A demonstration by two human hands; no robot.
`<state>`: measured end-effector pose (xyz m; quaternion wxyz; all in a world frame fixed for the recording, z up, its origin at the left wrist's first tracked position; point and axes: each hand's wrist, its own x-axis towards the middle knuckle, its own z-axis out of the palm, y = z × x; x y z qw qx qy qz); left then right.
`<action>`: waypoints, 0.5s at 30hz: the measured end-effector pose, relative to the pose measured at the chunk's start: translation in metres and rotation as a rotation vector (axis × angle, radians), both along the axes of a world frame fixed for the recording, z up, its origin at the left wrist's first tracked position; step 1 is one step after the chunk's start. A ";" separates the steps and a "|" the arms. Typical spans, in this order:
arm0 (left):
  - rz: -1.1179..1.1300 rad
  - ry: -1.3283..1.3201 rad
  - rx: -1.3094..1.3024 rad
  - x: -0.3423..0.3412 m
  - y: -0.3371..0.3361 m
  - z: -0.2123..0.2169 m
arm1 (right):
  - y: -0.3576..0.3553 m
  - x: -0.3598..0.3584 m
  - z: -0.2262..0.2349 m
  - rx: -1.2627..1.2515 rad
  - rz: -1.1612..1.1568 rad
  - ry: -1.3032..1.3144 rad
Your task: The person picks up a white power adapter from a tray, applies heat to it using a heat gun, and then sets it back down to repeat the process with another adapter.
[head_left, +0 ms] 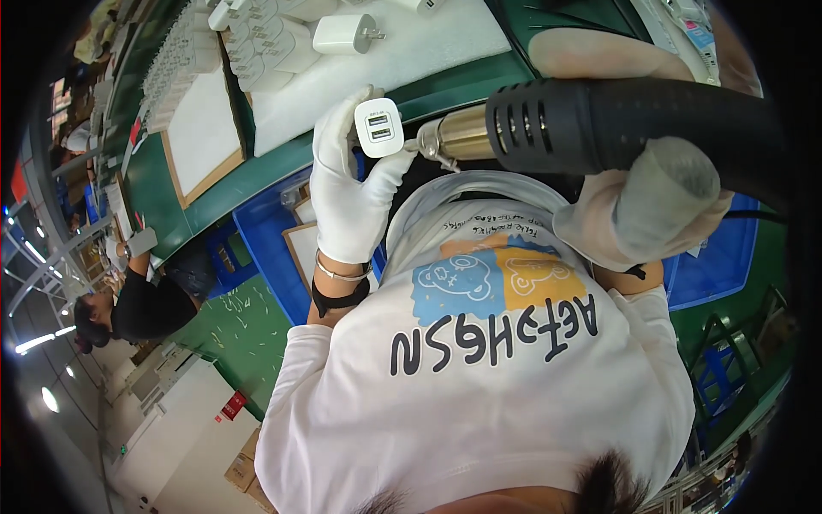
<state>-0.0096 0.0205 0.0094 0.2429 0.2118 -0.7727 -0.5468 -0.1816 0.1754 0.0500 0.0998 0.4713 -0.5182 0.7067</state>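
gripping a black heat gun (634,124) in the gloved right hand (659,206), nozzle pointing at nine o'clock; pinching a white charger (378,127) in the gloved left hand (351,184); lying at twelve o'clock, another charger (342,34) on white foam (428,51).

Green-topped workbench (445,90) carries white foam sheet (411,51); blue bins (265,231) below; green floor (244,330); strip lights (34,343) lit at left.

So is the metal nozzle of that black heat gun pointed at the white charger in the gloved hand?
Yes, the heat gun in the right hand has its nozzle right beside the white charger held up by the left hand.
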 end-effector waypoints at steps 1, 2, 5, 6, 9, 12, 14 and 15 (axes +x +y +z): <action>0.000 0.000 0.001 0.000 0.000 0.000 | 0.001 0.002 0.001 0.001 0.000 0.000; -0.001 -0.005 -0.001 -0.001 0.000 0.001 | 0.003 0.004 0.002 0.027 -0.013 -0.016; 0.002 -0.016 -0.006 -0.001 -0.001 0.001 | 0.005 0.011 0.005 0.101 -0.046 -0.065; 0.004 0.001 0.004 -0.001 -0.001 0.000 | 0.006 0.013 0.005 0.125 -0.055 -0.081; 0.008 0.037 0.023 0.000 -0.001 0.000 | 0.008 0.019 0.008 0.200 -0.087 -0.129; 0.028 0.016 0.094 0.000 -0.001 0.001 | 0.013 0.025 0.013 0.280 -0.134 -0.176; 0.024 0.030 0.081 -0.001 0.000 0.000 | 0.015 0.029 0.016 0.330 -0.159 -0.208; 0.022 0.044 0.067 -0.002 0.000 0.000 | 0.016 0.031 0.017 0.354 -0.168 -0.224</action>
